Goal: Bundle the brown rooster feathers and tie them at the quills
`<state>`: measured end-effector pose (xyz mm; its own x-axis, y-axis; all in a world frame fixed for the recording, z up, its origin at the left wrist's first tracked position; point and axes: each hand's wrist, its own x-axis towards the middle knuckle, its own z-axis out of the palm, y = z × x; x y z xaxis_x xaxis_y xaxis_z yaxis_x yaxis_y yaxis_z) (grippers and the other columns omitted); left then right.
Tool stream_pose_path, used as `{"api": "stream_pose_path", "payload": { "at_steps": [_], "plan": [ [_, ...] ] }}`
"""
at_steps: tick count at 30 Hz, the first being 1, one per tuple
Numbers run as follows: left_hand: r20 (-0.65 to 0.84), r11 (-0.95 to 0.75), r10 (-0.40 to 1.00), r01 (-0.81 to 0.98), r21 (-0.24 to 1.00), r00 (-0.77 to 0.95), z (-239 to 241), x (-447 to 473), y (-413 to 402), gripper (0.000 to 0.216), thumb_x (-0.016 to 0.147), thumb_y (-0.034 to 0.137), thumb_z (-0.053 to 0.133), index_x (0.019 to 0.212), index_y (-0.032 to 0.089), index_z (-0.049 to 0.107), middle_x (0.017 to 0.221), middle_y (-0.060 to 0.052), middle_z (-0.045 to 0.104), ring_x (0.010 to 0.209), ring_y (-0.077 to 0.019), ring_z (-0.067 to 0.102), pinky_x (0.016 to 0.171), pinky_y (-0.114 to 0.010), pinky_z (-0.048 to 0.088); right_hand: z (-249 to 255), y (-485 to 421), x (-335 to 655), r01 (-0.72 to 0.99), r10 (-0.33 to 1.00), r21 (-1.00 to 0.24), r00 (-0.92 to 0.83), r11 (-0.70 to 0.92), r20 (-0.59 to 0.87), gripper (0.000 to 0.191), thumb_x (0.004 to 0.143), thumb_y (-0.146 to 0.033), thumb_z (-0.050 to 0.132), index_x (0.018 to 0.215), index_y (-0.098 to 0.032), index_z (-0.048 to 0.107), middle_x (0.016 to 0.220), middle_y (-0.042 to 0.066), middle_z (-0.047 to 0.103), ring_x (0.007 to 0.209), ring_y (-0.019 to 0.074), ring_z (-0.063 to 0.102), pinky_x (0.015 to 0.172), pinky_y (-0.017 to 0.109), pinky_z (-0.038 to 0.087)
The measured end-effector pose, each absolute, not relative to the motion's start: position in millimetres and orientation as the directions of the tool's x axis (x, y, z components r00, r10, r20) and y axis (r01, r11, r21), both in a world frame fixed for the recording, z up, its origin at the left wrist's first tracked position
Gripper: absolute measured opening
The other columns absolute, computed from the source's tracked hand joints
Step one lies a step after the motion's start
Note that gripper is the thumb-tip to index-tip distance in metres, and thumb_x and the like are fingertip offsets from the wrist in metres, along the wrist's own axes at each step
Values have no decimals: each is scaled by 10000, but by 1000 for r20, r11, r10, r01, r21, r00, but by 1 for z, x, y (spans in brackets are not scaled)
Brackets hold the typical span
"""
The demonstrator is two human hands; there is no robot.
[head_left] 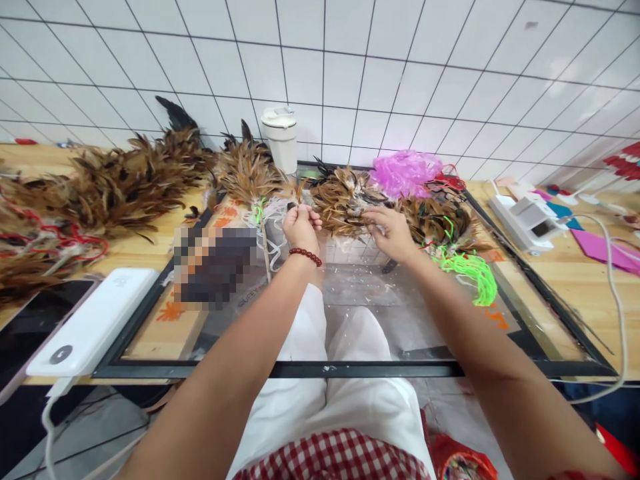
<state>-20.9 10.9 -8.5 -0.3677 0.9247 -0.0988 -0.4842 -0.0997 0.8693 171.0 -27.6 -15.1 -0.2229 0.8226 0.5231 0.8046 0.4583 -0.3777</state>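
My left hand [301, 227], with a red bead bracelet on the wrist, is closed in a fist on the end of a brown feather strand [293, 192] above the glass table top [360, 293]. My right hand [393, 232] pinches into a bunch of brown feathers [343, 199] lying just beyond it. The two hands are about a hand's width apart, over the glass. Another feather bundle tied with green and white string [250, 175] lies left of my left hand.
A long heap of brown feathers [120, 180] covers the wooden bench at left, with red cord. A white cup [281, 139], pink netting [404, 172], neon green cord [470, 270], a white power bank [95, 320], a phone [30, 327] and a white device [523, 220] lie around.
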Motion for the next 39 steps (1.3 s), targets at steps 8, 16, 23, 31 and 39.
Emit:
{"api": "stream_pose_path", "payload": {
  "at_steps": [8, 16, 23, 31, 39],
  "plan": [
    [0, -161, 933, -420, 893, -359, -8, -21, 10, 188, 818, 290, 580, 679, 163, 578, 511, 42, 532, 396, -49, 474, 401, -157, 347, -18, -30, 169, 889, 866, -295, -187, 350, 464, 342, 842, -155, 453, 1111, -207, 657, 1129, 86, 673, 1071, 232, 569, 907, 405, 317],
    [159, -204, 975, -344, 917, -153, 2, -1, -19, 147, 789, 236, 647, 660, 169, 624, 584, 22, 586, 505, -46, 522, 501, -145, 412, -15, -33, 164, 935, 898, -130, -269, 331, 349, 319, 872, -222, 464, 1131, -198, 649, 1048, 130, 622, 969, 261, 554, 809, 363, 394],
    [111, -136, 990, -362, 922, -87, 3, 4, -23, 174, 827, 257, 592, 686, 155, 601, 549, 27, 565, 455, -49, 502, 446, -152, 381, -14, -25, 168, 690, 936, -691, 54, 216, 347, 122, 784, -281, 579, 740, -185, 641, 707, 39, 617, 683, 173, 564, 681, 305, 423],
    [44, -74, 995, -382, 921, -87, -2, 4, -14, 149, 796, 210, 611, 673, 126, 624, 596, 0, 608, 517, -55, 558, 535, -172, 470, -7, -25, 158, -177, 990, -983, 135, 52, 28, 279, 570, -370, 769, 668, -186, 583, 575, -30, 580, 517, 83, 521, 489, 206, 366],
    [12, -26, 999, -383, 923, -38, -4, 7, -17, 159, 783, 234, 619, 673, 118, 624, 615, -20, 634, 536, -66, 579, 560, -191, 492, -8, -25, 155, 133, 953, -969, 196, 206, 229, 201, 633, -349, 709, 623, -167, 624, 526, -27, 578, 480, 77, 456, 495, 230, 355]
  ]
}}
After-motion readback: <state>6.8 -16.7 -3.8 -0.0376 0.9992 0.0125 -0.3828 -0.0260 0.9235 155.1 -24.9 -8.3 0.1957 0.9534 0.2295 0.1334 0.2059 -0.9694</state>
